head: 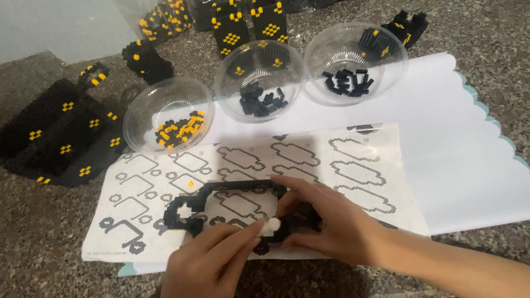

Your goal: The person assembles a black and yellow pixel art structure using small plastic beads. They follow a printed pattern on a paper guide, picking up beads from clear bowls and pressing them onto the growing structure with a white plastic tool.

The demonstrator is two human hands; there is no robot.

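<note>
Both hands work over the instruction sheet (353,182) — right hand (326,218) pinches the black brick frame (221,207) lying there, left hand (212,259) clenched on a small white tool (271,226).

Three clear bowls (168,114), one instruction sheet (353,165), two hands (326,218).

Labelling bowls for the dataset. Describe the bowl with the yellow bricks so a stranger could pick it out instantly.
Find the white instruction sheet on the speckled counter; three clear plastic bowls stand in a row along its far edge. Take the leftmost bowl. It alone holds mixed yellow and black bricks; the middle bowl and the right bowl hold only black ones.
</note>
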